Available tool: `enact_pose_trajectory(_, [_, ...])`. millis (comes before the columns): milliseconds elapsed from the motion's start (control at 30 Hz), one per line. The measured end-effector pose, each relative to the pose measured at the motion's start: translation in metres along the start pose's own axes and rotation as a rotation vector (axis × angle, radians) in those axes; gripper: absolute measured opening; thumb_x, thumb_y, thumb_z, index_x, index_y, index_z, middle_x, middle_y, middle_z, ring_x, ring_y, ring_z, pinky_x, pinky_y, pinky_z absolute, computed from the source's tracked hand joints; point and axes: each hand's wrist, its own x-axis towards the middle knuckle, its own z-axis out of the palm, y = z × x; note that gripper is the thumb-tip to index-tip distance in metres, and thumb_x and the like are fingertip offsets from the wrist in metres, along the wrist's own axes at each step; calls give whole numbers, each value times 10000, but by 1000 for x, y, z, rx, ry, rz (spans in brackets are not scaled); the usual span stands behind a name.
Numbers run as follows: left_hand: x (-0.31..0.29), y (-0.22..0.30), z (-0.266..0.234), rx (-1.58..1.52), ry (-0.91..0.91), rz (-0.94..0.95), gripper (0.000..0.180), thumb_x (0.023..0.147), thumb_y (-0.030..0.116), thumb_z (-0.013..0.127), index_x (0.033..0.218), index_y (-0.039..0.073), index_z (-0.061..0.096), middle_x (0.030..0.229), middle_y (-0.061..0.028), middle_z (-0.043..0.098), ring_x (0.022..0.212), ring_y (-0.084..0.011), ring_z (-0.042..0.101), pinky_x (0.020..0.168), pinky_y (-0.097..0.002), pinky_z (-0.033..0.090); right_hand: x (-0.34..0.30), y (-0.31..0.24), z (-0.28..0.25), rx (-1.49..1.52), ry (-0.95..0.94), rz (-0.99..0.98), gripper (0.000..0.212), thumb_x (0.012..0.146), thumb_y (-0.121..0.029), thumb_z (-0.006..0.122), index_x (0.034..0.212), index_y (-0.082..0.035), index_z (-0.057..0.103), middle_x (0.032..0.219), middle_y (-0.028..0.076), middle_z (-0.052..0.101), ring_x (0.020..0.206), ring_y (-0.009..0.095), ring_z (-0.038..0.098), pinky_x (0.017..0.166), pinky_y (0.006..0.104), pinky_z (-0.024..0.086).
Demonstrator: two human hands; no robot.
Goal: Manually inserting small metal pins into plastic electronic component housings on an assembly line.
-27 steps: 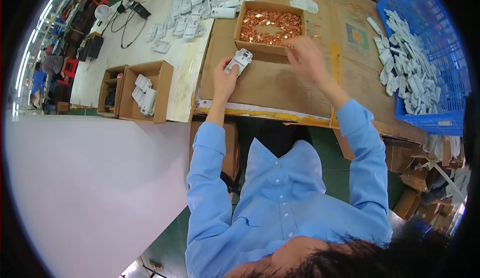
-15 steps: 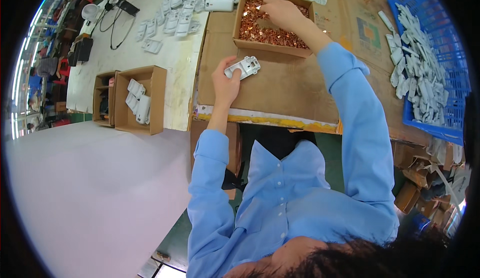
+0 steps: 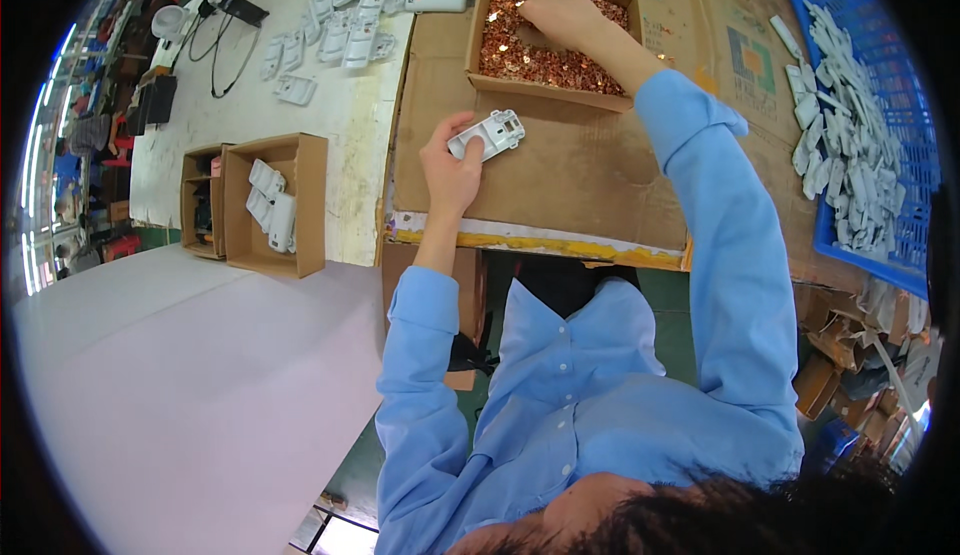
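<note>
My left hand (image 3: 453,163) grips a white plastic housing (image 3: 497,133), thumb on top, its recessed side with cut-outs facing up. It is held above the cardboard-covered table, just short of an open cardboard box (image 3: 560,92). Small copper-coloured metal pieces (image 3: 535,70) fill that box around a bare patch in the middle. Over the box, my right hand (image 3: 565,17) reaches in from the right with its fingertips closed together at the pieces. Whatever lies between those fingertips is too small to make out.
Many white housings (image 3: 345,15) lie at the back left. A cardboard box (image 3: 313,205) at the left holds a few more. A blue basket (image 3: 925,170) of white parts (image 3: 850,145) stands at the right. A black device with a cable (image 3: 240,10) lies far left, near another person's hand.
The scene has shifted slightly in view. My right hand stays at the copper pieces, its fingers a little lower against them; my left hand keeps holding the housing in the same place.
</note>
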Motion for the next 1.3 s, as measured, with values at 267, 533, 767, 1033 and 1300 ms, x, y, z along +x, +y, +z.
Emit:
enact_pose_trajectory(267, [-2, 1, 0, -2, 9, -6, 269, 805, 28, 627, 1066, -25, 670, 917, -126, 688, 853, -179, 655, 783, -303, 515, 1, -5, -5, 35, -35, 32, 103, 798, -119, 682, 870, -47, 694, 998, 120, 691, 975, 290, 682, 780, 412, 563])
enact_pose_trajectory(533, [-2, 2, 1, 0, 10, -3, 268, 806, 26, 621, 1063, -30, 672, 920, -133, 690, 852, -187, 657, 785, -310, 517, 8, -4, 2, -16, -18, -14, 253, 828, -299, 694, 839, -46, 679, 930, 135, 670, 900, 313, 674, 765, 433, 544])
enact_pose_trajectory(767, [-3, 2, 0, 3, 22, 13, 265, 802, 5, 609, 1057, -33, 671, 924, -143, 696, 860, -193, 663, 790, -315, 519, 2, -4, -14, 214, 34, 186, 158, 786, -197, 686, 845, -52, 705, 909, 156, 710, 897, 324, 692, 774, 426, 560])
enact_pose_trajectory(1033, [-2, 5, 1, 58, 10, 38, 260, 804, 16, 606, 1049, -38, 671, 918, -147, 699, 866, -198, 668, 794, -319, 520, 4, -3, 6, 843, -15, 352, 236, 741, -241, 712, 779, -14, 659, 768, 154, 680, 739, 292, 664, 707, 391, 529])
enact_pose_trajectory(1300, [-3, 9, 3, 20, 19, 18, 256, 811, 15, 598, 1049, -46, 668, 917, -145, 695, 845, -189, 661, 770, -314, 522, -3, 13, -6, 742, 106, 473, 264, 733, -265, 721, 816, -20, 666, 778, 140, 684, 739, 264, 669, 708, 384, 537])
